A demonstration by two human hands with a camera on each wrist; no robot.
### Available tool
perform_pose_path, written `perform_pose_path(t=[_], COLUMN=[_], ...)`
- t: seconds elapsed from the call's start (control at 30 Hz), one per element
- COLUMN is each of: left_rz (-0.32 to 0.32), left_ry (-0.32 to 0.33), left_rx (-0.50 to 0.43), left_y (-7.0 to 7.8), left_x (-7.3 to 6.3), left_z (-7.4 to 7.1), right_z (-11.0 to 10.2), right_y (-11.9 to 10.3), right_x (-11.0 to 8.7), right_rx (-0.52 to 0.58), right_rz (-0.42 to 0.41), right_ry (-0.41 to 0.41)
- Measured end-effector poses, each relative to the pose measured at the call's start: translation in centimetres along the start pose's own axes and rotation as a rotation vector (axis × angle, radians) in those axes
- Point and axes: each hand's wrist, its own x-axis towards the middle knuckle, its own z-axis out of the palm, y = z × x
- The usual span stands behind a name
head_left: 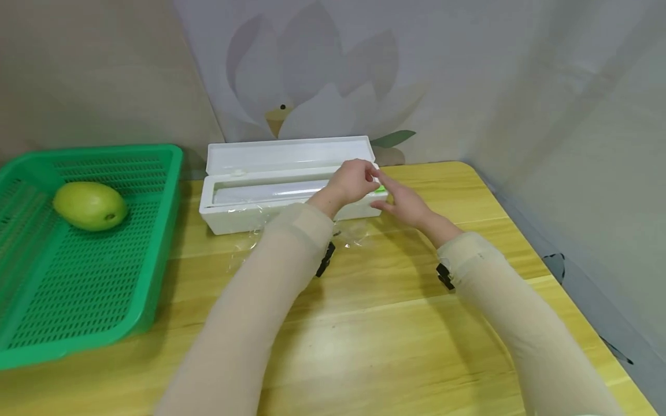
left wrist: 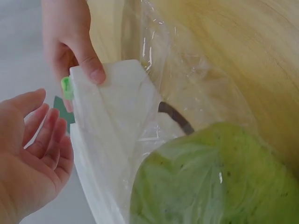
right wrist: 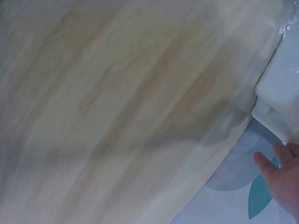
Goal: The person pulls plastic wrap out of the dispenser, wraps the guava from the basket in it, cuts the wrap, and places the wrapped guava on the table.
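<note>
"Along the worktop's (head_left: pixel 374 329) back edge, why is the box (head_left: pixel 226 219) standing?"
"Maybe so its lid (head_left: pixel 291 155) is leaning back freely. Green fruit (left wrist: pixel 219 186) is lying before it, under film (left wrist: pixel 187 70). Right hand (head_left: pixel 408 203) is spreading at its right end; left hand (head_left: pixel 348 182) is hanging near, loose, holding nothing."
"And room?"
"Basket (head_left: pixel 160 242) is limiting left; right corner is leaving some."

- The head view looks forward and down from farthest back, both forearms (head_left: pixel 234 323) entering along the bottom.
- The left wrist view looks closely past the left hand (left wrist: pixel 37 163), lower left, towards the white box (left wrist: pixel 112 93).
- The right wrist view faces mostly tabletop (right wrist: pixel 117 93), the right hand (right wrist: pixel 282 182) lower right.
- Head and left wrist views share both hands.
</note>
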Motion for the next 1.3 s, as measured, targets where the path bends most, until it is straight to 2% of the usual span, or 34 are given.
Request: perform_pose_path(t=[0.23, 0.47, 0.73, 0.93, 1.03, 1.2, 1.3], left_rz=[-0.052, -0.082, -0.104, -0.104, -0.113, -0.122, -0.132], left_ry=[-0.027, -0.011, 0.018, 0.023, 0.022, 0.027, 0.042], left_rx=[0.029, 0.045, 0.045, 0.043, 0.048, 0.044, 0.048], left_y=[-0.1, -0.3, -0.5, -0.5, -0.5, -0.6, -0.5], left_x=[0.1, 0.5, 0.5, 0.6, 0.7, 0.7, 0.6], left_z=[0.7, 1.3, 1.9, 1.9, 2.0, 2.3, 2.4], right_z=[-0.2, -0.4, -0.7, -1.0, -0.8, -0.2, 0.0], right_y=[-0.1, 0.0, 0.2, 0.2, 0.1, -0.1, 0.0], right_x=[-0.3, -0.1, -0.2, -0.3, -0.4, -0.2, 0.0], right_rx=[0.036, 0.043, 0.06, 0.137, 0.132, 0.038, 0.011], right_rz=[0.017, 0.005, 0.018, 0.024, 0.032, 0.024, 0.01], right_ry=[-0.003, -0.004, -0.074, -0.117, -0.099, 0.011, 0.045])
